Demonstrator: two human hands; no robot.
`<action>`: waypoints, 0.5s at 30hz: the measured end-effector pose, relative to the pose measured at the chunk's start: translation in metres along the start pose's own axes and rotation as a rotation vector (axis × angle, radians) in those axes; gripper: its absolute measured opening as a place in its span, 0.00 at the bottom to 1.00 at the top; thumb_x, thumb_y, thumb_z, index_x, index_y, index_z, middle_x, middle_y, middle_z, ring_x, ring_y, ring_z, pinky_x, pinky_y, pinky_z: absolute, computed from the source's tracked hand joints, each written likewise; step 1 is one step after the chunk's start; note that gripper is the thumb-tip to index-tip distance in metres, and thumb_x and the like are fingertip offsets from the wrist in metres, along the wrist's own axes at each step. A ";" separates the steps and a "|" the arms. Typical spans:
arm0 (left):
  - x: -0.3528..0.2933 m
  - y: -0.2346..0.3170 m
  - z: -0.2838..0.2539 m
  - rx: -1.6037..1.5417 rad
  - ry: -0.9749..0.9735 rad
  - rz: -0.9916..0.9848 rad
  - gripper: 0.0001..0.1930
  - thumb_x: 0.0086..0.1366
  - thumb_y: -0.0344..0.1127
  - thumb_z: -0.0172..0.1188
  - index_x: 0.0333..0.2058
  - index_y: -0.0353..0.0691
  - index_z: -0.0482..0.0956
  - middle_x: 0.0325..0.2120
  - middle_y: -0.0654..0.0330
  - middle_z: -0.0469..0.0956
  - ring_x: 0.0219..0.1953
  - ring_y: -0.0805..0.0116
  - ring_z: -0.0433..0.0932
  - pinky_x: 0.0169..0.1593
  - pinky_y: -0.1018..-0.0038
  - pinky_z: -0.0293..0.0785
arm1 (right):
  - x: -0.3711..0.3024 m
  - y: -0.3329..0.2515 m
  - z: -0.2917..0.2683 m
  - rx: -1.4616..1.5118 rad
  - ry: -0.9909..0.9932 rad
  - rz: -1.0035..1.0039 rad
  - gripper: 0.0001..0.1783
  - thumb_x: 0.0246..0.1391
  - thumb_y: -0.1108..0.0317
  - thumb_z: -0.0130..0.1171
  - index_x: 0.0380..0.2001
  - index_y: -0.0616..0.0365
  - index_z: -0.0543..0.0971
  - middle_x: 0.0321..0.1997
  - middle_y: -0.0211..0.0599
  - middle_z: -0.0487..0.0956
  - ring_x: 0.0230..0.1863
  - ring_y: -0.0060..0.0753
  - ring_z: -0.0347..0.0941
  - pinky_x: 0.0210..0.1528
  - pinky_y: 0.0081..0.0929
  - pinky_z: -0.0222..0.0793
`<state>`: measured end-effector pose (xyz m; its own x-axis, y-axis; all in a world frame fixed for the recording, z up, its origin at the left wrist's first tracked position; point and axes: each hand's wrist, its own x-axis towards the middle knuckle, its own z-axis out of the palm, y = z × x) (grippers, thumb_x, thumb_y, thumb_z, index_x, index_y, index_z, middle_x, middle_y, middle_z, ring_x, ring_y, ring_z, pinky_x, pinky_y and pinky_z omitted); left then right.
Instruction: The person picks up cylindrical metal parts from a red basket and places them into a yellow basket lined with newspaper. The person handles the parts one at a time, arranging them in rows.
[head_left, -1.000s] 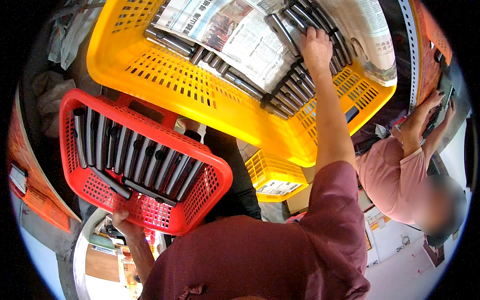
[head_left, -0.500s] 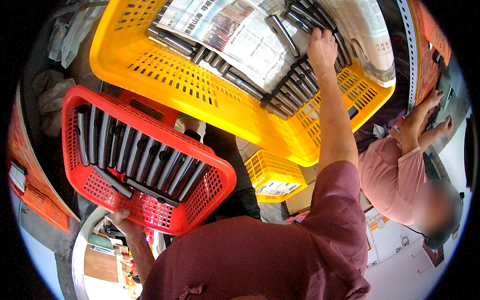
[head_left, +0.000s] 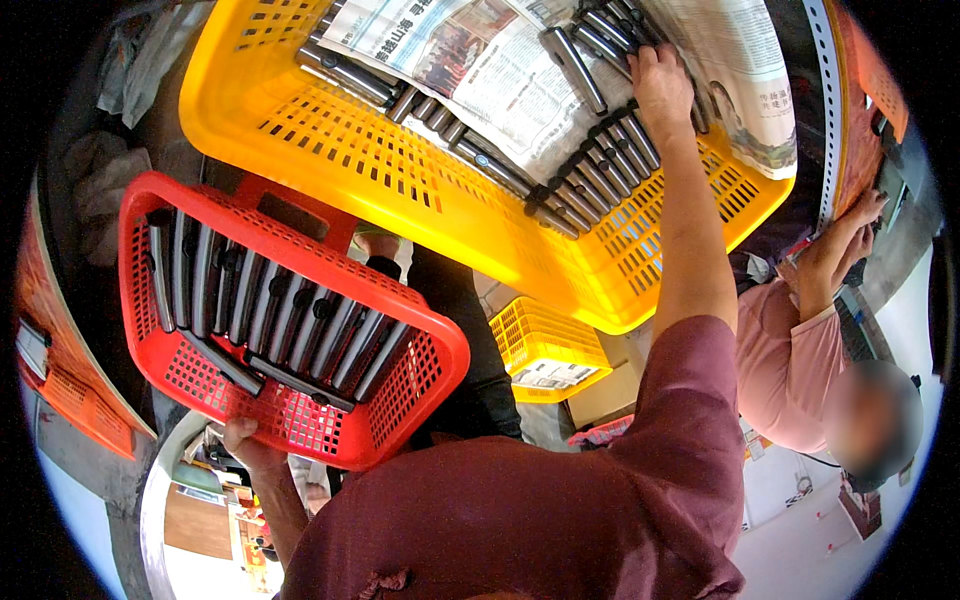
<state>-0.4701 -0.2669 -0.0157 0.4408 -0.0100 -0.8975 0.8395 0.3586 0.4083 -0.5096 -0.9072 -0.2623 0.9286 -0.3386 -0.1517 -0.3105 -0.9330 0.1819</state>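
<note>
My left hand [head_left: 252, 445] grips the near rim of a red plastic basket [head_left: 235, 402], which is tilted toward me. Inside it, dark shiny tubes [head_left: 275, 310] stand in a row, with a couple lying across their near ends. My right hand [head_left: 664, 92] reaches into a large yellow basket [head_left: 350, 140]. Its fingers are bent and closed around the end of a dark tube, mostly hidden under them. Near this hand a row of similar tubes [head_left: 600, 165] lies side by side, and one loose tube [head_left: 574, 70] rests on newspaper [head_left: 470, 60].
A smaller yellow basket [head_left: 545, 345] stands below, near my leg. At the right sits a person in a pink top [head_left: 785, 370], hands busy at a dark surface. Orange surfaces [head_left: 80, 395] edge the left side, and a perforated metal strip [head_left: 825, 110] runs by the yellow basket.
My right hand has shifted slightly right along the tubes, and more of the row shows beside it. The red basket stays almost in place. The other person's hands have moved.
</note>
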 end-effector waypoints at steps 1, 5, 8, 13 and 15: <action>0.000 0.000 -0.002 -0.003 0.007 -0.003 0.40 0.38 0.31 0.53 0.57 0.33 0.63 0.50 0.53 0.72 0.50 0.53 0.73 0.56 0.57 0.70 | 0.004 0.001 -0.001 0.009 -0.042 0.009 0.11 0.58 0.57 0.53 0.31 0.54 0.74 0.36 0.45 0.75 0.36 0.52 0.76 0.35 0.46 0.74; -0.001 0.000 -0.014 -0.020 -0.006 -0.038 0.39 0.38 0.31 0.53 0.57 0.33 0.63 0.50 0.53 0.72 0.51 0.53 0.72 0.56 0.57 0.70 | 0.008 0.014 0.006 0.030 -0.077 -0.038 0.12 0.61 0.58 0.47 0.32 0.55 0.73 0.36 0.46 0.76 0.35 0.54 0.76 0.34 0.49 0.73; 0.000 0.000 -0.021 -0.015 -0.022 -0.041 0.39 0.38 0.31 0.53 0.57 0.33 0.63 0.50 0.53 0.71 0.51 0.53 0.72 0.56 0.56 0.70 | 0.006 0.020 0.007 0.027 -0.167 0.002 0.12 0.62 0.58 0.45 0.35 0.53 0.73 0.37 0.47 0.77 0.35 0.55 0.76 0.35 0.49 0.73; -0.004 -0.002 -0.004 -0.007 -0.035 -0.023 0.40 0.37 0.31 0.51 0.57 0.33 0.63 0.50 0.52 0.72 0.51 0.52 0.72 0.56 0.57 0.70 | 0.007 -0.004 -0.008 0.059 0.052 -0.013 0.17 0.58 0.57 0.52 0.49 0.50 0.71 0.43 0.46 0.75 0.41 0.52 0.75 0.41 0.45 0.72; -0.003 -0.002 -0.003 -0.006 0.003 -0.015 0.40 0.37 0.31 0.51 0.57 0.32 0.63 0.50 0.52 0.72 0.51 0.52 0.72 0.56 0.57 0.70 | 0.007 -0.033 -0.028 0.050 0.256 -0.174 0.26 0.54 0.55 0.57 0.54 0.52 0.68 0.47 0.43 0.73 0.45 0.49 0.71 0.43 0.41 0.70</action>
<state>-0.4740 -0.2648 -0.0145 0.4277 -0.0127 -0.9038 0.8440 0.3637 0.3942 -0.4868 -0.8749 -0.2419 0.9877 -0.1375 0.0746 -0.1462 -0.9812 0.1261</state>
